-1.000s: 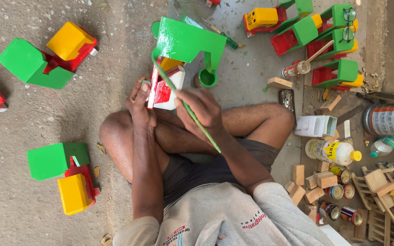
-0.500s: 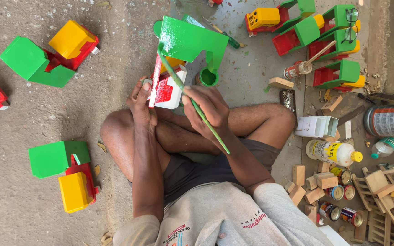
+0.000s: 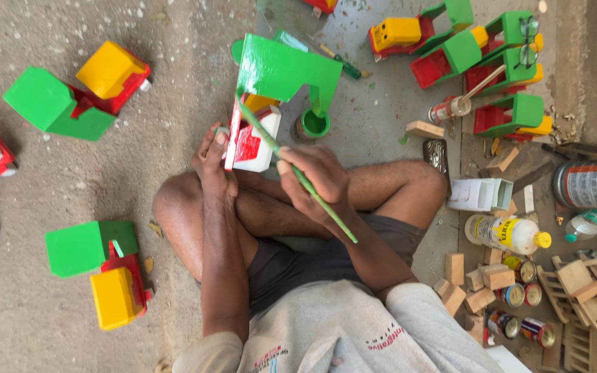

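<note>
Left hand: closed around the lower edge of a wooden toy truck, holding it up off the floor above the crossed legs.
Right hand: fingers pinched narrow on one paintbrush with a green-stained handle; the brush tip lies against the truck's green part.
Toy truck in hand: one, with a wet-looking green top panel, a red side and a white block below; it is tilted, held between the two hands in front of the knees.
Green paint pot: one small open pot on the floor, just beyond the held truck and near the right knee.
Finished trucks at the person's left: two whole ones of green, yellow and red, one toward the far floor, one nearer the body; parts of more red and white pieces are cut off at the left edge of the view.
Trucks at the far right: a cluster of green, red and yellow ones, packed too close to count surely.
Plastic bottle: one, white with a yellow cap, lying on its side by the right thigh.
Small wooden blocks: a loose handful beside the right hip, with a few small tins among them.
Large can: one, lying on its side at the right edge.
</note>
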